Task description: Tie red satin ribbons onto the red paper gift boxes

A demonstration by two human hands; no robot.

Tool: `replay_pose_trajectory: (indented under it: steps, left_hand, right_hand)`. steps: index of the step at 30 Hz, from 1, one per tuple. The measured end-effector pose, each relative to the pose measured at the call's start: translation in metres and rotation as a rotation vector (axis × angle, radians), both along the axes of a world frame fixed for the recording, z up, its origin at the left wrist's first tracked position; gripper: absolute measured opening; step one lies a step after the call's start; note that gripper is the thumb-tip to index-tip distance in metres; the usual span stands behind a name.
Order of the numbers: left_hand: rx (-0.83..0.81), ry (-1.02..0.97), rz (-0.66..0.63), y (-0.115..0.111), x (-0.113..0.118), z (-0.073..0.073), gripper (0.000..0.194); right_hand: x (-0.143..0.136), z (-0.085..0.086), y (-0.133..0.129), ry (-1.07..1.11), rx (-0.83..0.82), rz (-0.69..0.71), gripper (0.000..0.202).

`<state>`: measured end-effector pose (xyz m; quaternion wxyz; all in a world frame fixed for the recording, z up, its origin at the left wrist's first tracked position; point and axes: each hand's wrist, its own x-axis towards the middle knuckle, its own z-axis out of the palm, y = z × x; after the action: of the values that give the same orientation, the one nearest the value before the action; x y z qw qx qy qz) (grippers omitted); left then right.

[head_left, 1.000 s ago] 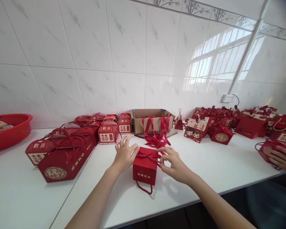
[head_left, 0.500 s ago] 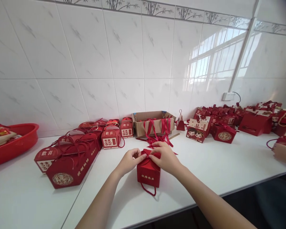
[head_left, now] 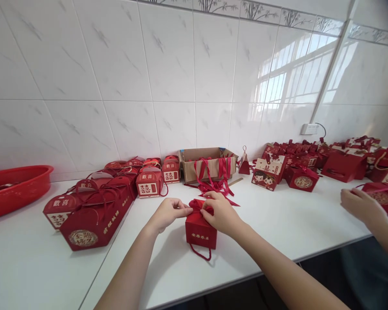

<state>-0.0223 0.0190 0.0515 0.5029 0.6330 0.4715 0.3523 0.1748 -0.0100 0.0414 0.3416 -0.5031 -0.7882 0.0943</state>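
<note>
A small red box (head_left: 201,232) with gold lettering stands upright on the white table (head_left: 168,271), in front of me. Its dark red cord handle (head_left: 201,255) hangs loose on the near side and rests on the table. At the left of the box top, my left hand (head_left: 172,214) pinches the red ribbon between thumb and index finger. My right hand (head_left: 220,213) grips the ribbon at the top right, close to its knot, and partly covers the box. The fingertips of the two hands are a short way apart.
A cardboard box (head_left: 194,171) with red ribbons spilling out stands by the wall. Red gift boxes (head_left: 93,224) fill the left, more (head_left: 302,178) the right. A red basin (head_left: 19,193) is far left. Another person's hand (head_left: 362,206) reaches in at right.
My left hand has drawn slightly leftward from the knot, while my right hand stays near it. The other person's hand has moved left, beside a red box. The view has shifted slightly.
</note>
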Motion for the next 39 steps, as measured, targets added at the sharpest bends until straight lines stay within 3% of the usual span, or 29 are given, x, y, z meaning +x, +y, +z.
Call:
replay_pose_trajectory:
  steps: [5,16,21,22,24,26,28,30,34,37,39]
  left_hand:
    - [-0.057,-0.053,-0.067,-0.001,-0.006,0.005,0.036]
    - [-0.115,-0.083,-0.061,0.001,-0.009,0.006,0.034]
    - [-0.132,-0.122,-0.056,0.002,-0.008,0.004,0.037]
    - [-0.131,-0.134,-0.038,0.003,-0.008,0.003,0.035]
    - [-0.124,-0.152,0.044,0.006,-0.007,0.0,0.036]
    - [-0.107,-0.141,0.144,0.009,-0.006,-0.002,0.041]
    - [-0.096,-0.104,0.193,0.012,-0.005,-0.005,0.042]
    - [-0.093,-0.058,0.181,0.014,-0.003,-0.008,0.041]
    - [-0.066,0.063,0.112,0.016,0.005,-0.017,0.038]
    - [-0.022,0.182,0.064,0.017,0.015,-0.028,0.037]
    - [0.013,0.254,0.044,0.019,0.021,-0.037,0.034]
  right_hand:
    - [0.001,0.001,0.0,-0.016,0.009,-0.005,0.012]
    - [0.001,-0.001,0.0,0.013,-0.002,-0.003,0.011]
    - [0.008,-0.007,-0.001,0.192,0.047,-0.007,0.012]
    - [0.012,-0.011,-0.002,0.265,0.056,-0.006,0.019]
    - [0.021,-0.023,-0.006,0.42,0.0,0.034,0.058]
    - [0.028,-0.036,-0.012,0.526,-0.144,0.115,0.101]
    - [0.029,-0.049,-0.018,0.554,-0.264,0.193,0.125]
    - [0.025,-0.057,-0.024,0.564,-0.299,0.212,0.13]
    - [0.021,-0.059,-0.034,0.623,-0.274,0.174,0.121]
    - [0.045,-0.06,-0.036,0.607,-0.258,0.157,0.118]
    - [0.074,-0.063,-0.034,0.604,-0.212,-0.019,0.12]
